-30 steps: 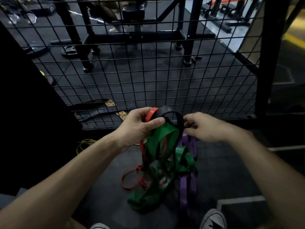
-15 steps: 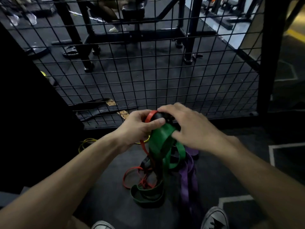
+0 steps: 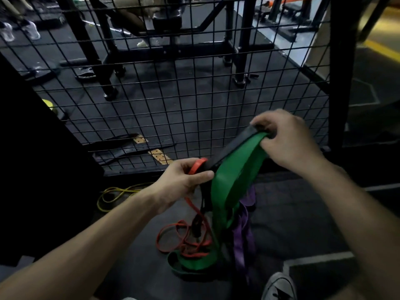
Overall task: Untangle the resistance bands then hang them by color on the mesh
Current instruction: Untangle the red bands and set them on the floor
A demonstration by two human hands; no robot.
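While the right hand (image 3: 287,141) pinches the top of the green band (image 3: 236,169) and black band (image 3: 233,146) up near the wire mesh (image 3: 194,100), the left hand (image 3: 184,180) grips the red band (image 3: 197,165) lower down. Purple band (image 3: 243,232) and the loose loops hang tangled to the floor (image 3: 303,213).

The tangled resistance bands (image 3: 218,213) hang mid-frame between the left hand (image 3: 184,180) and the right hand (image 3: 285,139), trailing onto the floor (image 3: 292,213), before the mesh (image 3: 173,100); a shoe (image 3: 279,286) lies lower right.
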